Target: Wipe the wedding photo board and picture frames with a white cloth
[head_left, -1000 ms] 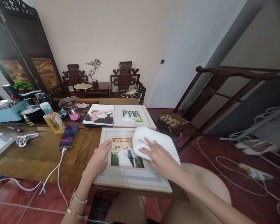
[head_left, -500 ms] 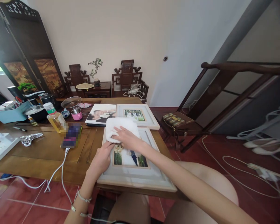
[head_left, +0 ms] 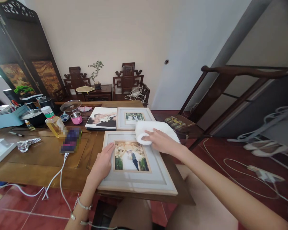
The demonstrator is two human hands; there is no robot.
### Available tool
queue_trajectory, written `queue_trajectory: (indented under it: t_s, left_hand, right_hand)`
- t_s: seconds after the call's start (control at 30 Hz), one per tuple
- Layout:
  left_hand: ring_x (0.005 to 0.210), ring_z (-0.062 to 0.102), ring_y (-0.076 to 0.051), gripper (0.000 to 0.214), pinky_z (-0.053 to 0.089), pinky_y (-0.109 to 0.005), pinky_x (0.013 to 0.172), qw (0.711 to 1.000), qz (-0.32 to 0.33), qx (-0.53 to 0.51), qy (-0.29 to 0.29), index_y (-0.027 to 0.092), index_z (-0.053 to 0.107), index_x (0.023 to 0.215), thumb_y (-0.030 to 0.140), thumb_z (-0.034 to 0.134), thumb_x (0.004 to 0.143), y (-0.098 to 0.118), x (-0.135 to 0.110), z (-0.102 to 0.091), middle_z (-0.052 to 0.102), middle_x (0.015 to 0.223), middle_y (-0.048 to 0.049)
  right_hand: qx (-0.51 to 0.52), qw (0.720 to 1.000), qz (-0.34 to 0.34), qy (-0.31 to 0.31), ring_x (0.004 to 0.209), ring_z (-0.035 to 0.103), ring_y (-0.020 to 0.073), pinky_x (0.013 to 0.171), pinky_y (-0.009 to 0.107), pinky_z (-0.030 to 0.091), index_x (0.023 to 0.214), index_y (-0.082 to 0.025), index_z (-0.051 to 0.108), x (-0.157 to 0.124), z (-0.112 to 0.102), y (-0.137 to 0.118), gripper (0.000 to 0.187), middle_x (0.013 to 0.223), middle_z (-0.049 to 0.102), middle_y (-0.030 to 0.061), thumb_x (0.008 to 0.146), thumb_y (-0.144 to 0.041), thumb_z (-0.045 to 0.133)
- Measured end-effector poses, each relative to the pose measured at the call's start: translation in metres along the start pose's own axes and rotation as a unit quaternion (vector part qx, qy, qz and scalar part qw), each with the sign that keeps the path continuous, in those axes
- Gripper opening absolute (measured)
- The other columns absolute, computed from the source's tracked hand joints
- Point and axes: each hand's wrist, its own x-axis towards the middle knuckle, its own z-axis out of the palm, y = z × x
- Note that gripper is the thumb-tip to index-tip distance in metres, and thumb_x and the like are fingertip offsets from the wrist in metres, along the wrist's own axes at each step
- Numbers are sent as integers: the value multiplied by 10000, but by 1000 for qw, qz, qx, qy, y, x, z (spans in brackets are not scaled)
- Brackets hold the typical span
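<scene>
A framed wedding photo (head_left: 132,156) with a wide pale mat and light wooden rim lies flat at the table's front edge. My left hand (head_left: 101,164) rests along its left side, fingers stretched out and lying on the mat. Over the far right corner my right hand (head_left: 162,140) grips a folded white towel (head_left: 156,127), which covers that corner and hangs past the frame's right edge. Just beyond lie a second framed photo (head_left: 146,112), partly hidden by the towel, and a photo book (head_left: 102,116) at its left.
A phone (head_left: 71,140) on a white cable, a bottle of yellow liquid (head_left: 53,123), a pink cup (head_left: 76,118) and a power strip (head_left: 0,153) stand on the table's left. At the right is a wooden chair (head_left: 211,95) with a plaid bag (head_left: 176,123).
My right hand has swept the towel rightward from the frame's far left corner to its far right corner, uncovering the photo. My left hand stays at the left side, fingers now straighter.
</scene>
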Motion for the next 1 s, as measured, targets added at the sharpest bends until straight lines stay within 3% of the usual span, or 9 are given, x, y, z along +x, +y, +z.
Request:
queue_trajectory:
  t_s: [0.13, 0.3, 0.43, 0.53, 0.63, 0.83, 1.0]
  left_hand:
    - [1370, 332, -207, 626, 299, -455, 1122, 1000, 1, 5, -5, 165, 398, 1390, -3, 312, 793, -1, 2, 1, 384, 1470, -103]
    - [1376, 319, -200, 622, 292, -438, 1128, 1000, 6, 13, -5, 146, 400, 1388, -6, 300, 793, -4, 3, 3, 383, 1470, -104]
    - [1374, 322, -204, 618, 288, -444, 1129, 1000, 9, 11, -3, 155, 413, 1380, -6, 303, 794, -5, 3, 4, 385, 1469, -100]
    - [1376, 319, -212, 620, 286, -453, 1128, 1000, 4, 11, -11, 170, 402, 1388, 0, 305, 800, -5, 2, 3, 370, 1479, -92]
    - [1380, 308, -227, 618, 289, -470, 1121, 1000, -4, 15, -23, 170, 385, 1399, 11, 306, 807, -3, 2, 1, 348, 1490, -94]
    - [1386, 294, -215, 628, 277, -451, 1132, 999, 0, 29, -34, 147, 364, 1408, 2, 299, 801, -1, 2, -2, 337, 1495, -100]
    - [1378, 309, -206, 631, 289, -444, 1130, 999, 5, 26, -18, 141, 376, 1400, -13, 290, 793, 0, 3, -1, 365, 1478, -105]
  right_hand:
    - [15, 1000, -1, 8, 1190, 518, 265, 1024, 445, 342, 1138, -176, 648, -24, 1, -9, 647, 1298, 562, 128, 606, 59, 366]
    - [43, 999, -12, -24, 1239, 464, 280, 1045, 445, 319, 1044, -142, 672, -70, -8, -48, 585, 1196, 608, 173, 591, 71, 370]
    - [98, 993, -16, -66, 1276, 420, 292, 1055, 486, 300, 1036, -221, 676, -111, -13, -75, 576, 1233, 600, 128, 617, 42, 383]
    - [132, 987, 0, -90, 1297, 400, 287, 1060, 484, 300, 1086, -257, 659, -123, -11, -79, 615, 1334, 535, 96, 613, 28, 388]
    - [130, 987, 30, -91, 1277, 432, 280, 1033, 449, 352, 1133, -235, 641, -109, -10, -68, 629, 1400, 466, 113, 633, 32, 369]
    - [75, 995, 56, -40, 1217, 495, 311, 971, 447, 413, 1252, -152, 568, -39, -4, -30, 663, 1387, 462, 177, 653, 49, 365]
    - [28, 998, 23, 43, 1324, 352, 327, 1064, 510, 292, 1209, -80, 590, -10, 14, -15, 617, 1288, 550, 197, 646, 62, 382]
